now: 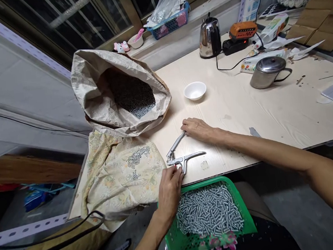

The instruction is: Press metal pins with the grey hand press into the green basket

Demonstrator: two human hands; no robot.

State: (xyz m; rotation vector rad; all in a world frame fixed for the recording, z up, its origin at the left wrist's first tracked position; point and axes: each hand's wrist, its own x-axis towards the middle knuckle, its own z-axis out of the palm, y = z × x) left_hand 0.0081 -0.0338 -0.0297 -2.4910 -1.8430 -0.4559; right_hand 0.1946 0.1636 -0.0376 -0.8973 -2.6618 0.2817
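A silvery metal plier-like hand tool [184,159] with a small coil spring at its joint lies at the table's front edge. My left hand [170,187] grips its lower end, fingers closed round it. The fingers of my right hand [198,129] are closed on the end of its long upper lever, which stands spread from the other handle. Just below, a green basket [248,211] holds many small ribbed metal pieces [210,209], too small to tell whether springs or screws. Similar pieces [138,157] lie in a loose pile on a flowered cloth [110,185] left of the tool.
A large open sack [82,86] with more metal pieces stands at the back left. Behind my right hand is a white bowl [195,90]. Farther right are a kettle [209,38], an orange battery on a charger [243,30] and a lidded steel mug [263,74].
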